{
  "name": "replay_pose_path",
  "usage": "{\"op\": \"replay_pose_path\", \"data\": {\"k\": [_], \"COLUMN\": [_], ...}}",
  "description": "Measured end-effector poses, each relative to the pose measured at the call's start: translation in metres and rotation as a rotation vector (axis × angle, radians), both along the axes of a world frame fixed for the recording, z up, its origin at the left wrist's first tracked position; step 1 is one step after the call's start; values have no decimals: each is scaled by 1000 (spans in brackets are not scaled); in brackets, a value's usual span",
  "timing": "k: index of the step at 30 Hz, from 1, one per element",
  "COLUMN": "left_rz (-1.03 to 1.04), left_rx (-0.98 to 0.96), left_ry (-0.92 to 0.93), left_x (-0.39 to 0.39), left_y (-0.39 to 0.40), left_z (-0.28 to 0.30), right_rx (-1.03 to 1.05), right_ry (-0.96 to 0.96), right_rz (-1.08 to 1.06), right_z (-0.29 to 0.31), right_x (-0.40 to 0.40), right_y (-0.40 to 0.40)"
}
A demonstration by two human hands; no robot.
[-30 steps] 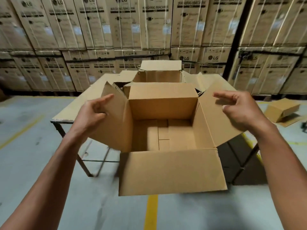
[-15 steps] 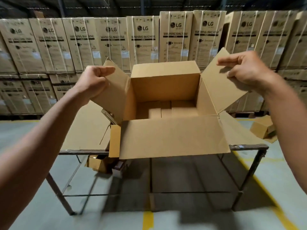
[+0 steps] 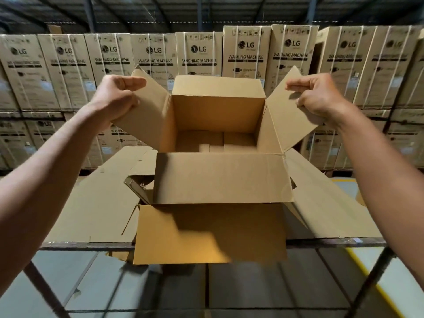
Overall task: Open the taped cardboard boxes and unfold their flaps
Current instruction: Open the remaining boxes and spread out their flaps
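Behind the table a wall of stacked washing-machine cartons fills the background, strapped and printed, at least two tiers high; the open cardboard box blocks the middle of that wall from view; flattened cardboard sheets cover the tabletop on both sides; one box up, two hands on it; it sits on the table's near part, its front flap hanging down over the edge; four flaps counted, all unfolded; the left hand pinches the left side flap near its top edge, thumb over the inner face, fingers curled behind; the right hand pinches the right side flap the same way; both flaps stand angled outward; the box floor shows only partly, blurred; a torn cardboard piece pokes out at the box's lower left, its shape hard to read; the table legs run off the bottom of the frame.
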State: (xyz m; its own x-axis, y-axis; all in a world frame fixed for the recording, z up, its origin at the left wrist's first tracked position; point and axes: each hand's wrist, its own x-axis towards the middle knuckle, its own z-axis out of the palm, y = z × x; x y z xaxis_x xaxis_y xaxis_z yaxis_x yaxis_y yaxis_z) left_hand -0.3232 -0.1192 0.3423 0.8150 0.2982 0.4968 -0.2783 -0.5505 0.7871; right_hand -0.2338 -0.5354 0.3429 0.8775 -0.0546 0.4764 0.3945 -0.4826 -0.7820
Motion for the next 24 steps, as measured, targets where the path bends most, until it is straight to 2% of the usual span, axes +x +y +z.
{"op": "replay_pose_path", "data": {"k": [15, 24], "left_rz": [-51, -76], "left_rx": [41, 100], "left_ry": [41, 147], "left_x": [193, 274], "left_y": [77, 96], "left_z": [-12, -46], "right_rx": [41, -20], "right_ry": [9, 160], "right_rz": [-49, -66], "right_z": [-22, -68], "right_x": [153, 234], "right_y": [72, 84]}}
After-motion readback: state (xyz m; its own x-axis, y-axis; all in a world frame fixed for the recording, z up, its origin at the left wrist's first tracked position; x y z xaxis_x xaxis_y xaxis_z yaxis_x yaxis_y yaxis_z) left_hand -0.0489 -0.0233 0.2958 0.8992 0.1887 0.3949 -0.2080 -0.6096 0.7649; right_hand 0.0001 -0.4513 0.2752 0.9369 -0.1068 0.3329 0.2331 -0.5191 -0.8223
